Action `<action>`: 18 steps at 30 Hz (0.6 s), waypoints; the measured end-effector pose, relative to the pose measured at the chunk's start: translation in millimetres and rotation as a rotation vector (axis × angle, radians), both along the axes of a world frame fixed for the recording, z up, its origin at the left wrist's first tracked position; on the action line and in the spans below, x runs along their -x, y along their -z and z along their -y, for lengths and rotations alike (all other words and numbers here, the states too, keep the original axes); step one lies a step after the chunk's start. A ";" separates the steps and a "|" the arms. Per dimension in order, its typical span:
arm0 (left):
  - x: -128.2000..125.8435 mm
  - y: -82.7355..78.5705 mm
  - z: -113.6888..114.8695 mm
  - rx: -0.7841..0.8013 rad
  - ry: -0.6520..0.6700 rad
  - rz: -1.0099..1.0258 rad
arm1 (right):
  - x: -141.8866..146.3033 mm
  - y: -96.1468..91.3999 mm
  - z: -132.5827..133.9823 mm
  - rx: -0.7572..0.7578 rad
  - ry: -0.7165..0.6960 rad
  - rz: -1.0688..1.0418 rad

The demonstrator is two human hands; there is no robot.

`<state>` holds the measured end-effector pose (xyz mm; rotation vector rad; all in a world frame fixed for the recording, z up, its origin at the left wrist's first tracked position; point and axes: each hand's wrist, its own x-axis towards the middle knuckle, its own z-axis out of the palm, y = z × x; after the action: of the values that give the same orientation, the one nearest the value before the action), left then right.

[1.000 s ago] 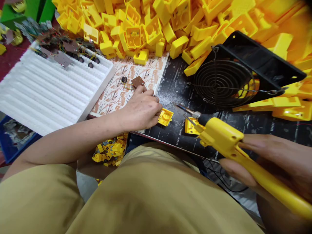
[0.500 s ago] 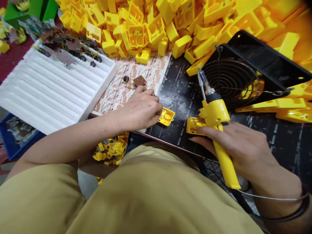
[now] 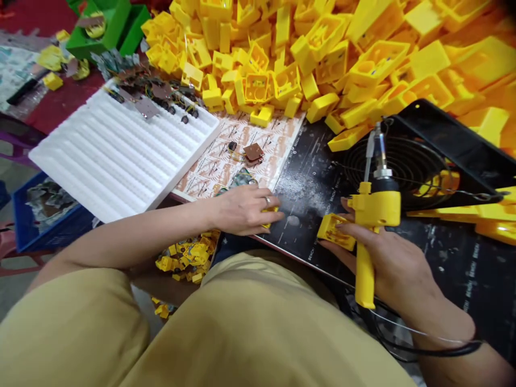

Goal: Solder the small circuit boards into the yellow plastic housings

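Nearest, below the left fingers and under the bench edge, lies a pile of small yellow parts [image 3: 191, 258]. A black cord [image 3: 439, 352] loops by the right wrist.

The right hand [image 3: 397, 263] holds a yellow soldering gun [image 3: 366, 258] upright, its tip pointing away beyond the fingers. The same thumb and fingertips also pinch a yellow case [image 3: 332, 234], just left of the gun; whether it clears the black bench top [image 3: 296, 242] I cannot tell.

The left hand [image 3: 244, 209], ring on one finger, has its fingers drawn in narrow around a yellow cover [image 3: 271, 209], mostly hidden beneath them.

Just beyond the left knuckles sits a greenish circuit board [image 3: 243, 177], and past that a brown circuit board [image 3: 253, 152] wired to a round black part [image 3: 232, 145]. A ridged white foam tray [image 3: 121, 145] lies left of those fingers. Beyond the right fingers stands a black fan [image 3: 451, 145]; farthest from both hands spreads a heap of yellow casings [image 3: 258, 86].
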<state>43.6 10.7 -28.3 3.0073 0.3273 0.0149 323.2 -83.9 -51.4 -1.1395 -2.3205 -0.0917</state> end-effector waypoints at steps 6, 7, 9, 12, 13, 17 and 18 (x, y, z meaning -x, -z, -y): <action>27.4 -42.8 -54.2 0.114 -0.535 0.198 | 34.4 1.7 -4.1 0.008 0.044 -0.001; 24.8 -45.3 -67.5 0.085 -0.655 0.163 | 39.1 1.7 -6.0 0.015 0.042 0.005; 19.9 -47.0 -90.5 0.090 -0.766 0.023 | 44.0 2.3 -8.8 0.026 0.038 0.011; 22.2 -50.3 -107.0 0.132 -0.719 -0.088 | 41.5 5.6 -9.1 0.035 0.052 -0.002; 25.6 -52.1 -107.1 0.140 -0.688 -0.087 | 39.6 7.1 -8.8 0.037 0.059 -0.009; 38.6 -52.0 -92.1 0.169 -0.623 -0.140 | 35.3 10.5 -9.8 0.057 0.054 -0.032; 40.1 -49.0 -86.8 0.172 -0.619 -0.155 | 35.1 10.0 -10.7 0.068 0.045 -0.036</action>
<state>3.5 97.5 20.7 2.6196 1.1880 -0.1806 288.0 -73.2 -61.4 -1.2169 -2.2821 -0.0086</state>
